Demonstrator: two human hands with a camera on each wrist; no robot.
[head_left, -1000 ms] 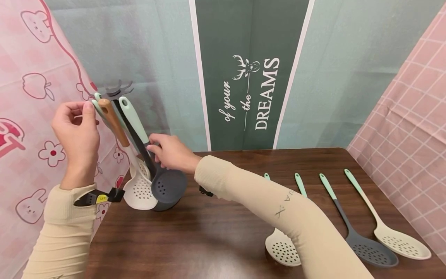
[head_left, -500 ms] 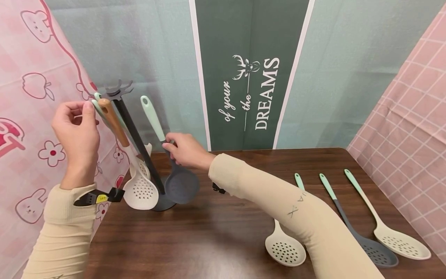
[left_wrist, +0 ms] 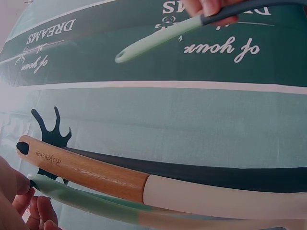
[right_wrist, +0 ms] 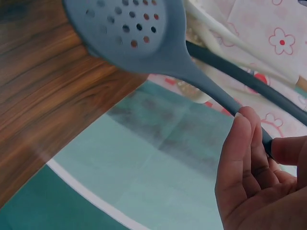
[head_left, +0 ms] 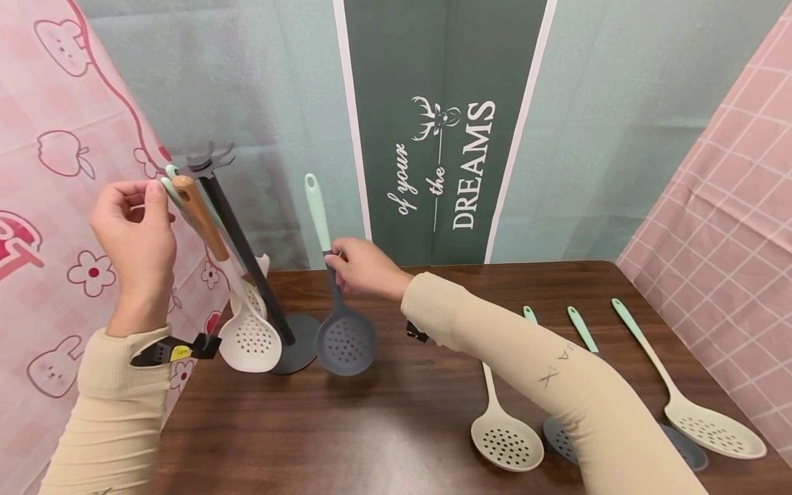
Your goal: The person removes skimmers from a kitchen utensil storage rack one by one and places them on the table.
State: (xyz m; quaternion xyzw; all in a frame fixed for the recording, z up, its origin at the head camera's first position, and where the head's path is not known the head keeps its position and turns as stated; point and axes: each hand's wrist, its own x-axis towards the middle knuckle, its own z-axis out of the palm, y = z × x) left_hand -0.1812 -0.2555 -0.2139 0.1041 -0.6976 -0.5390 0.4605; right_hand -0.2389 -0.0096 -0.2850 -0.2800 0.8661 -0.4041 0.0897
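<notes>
My right hand (head_left: 370, 268) pinches a dark grey slotted skimmer (head_left: 345, 342) by its shaft just below the mint handle, holding it upright above the table. Its perforated bowl faces down in front of the utensil rack (head_left: 244, 254). At the rack's top, my left hand (head_left: 137, 230) pinches a hook tip between thumb and fingers, beside a mint handle (left_wrist: 86, 199). A white slotted skimmer (head_left: 250, 342) with a brown wooden handle (left_wrist: 91, 167) hangs on the rack, partly covering other pale utensils behind it.
On the right of the wooden table (head_left: 396, 426) lie several mint-handled utensils: a cream skimmer (head_left: 507, 440), a cream slotted turner (head_left: 711, 430) and grey ones partly under my right sleeve (head_left: 532, 364). Pink cloth (head_left: 49, 275) borders the left; a printed curtain (head_left: 445, 55) stands behind.
My right hand has carried the grey skimmer off the rack and to the right, so the rack's pole and base show more. The left hand has stayed at the hook.
</notes>
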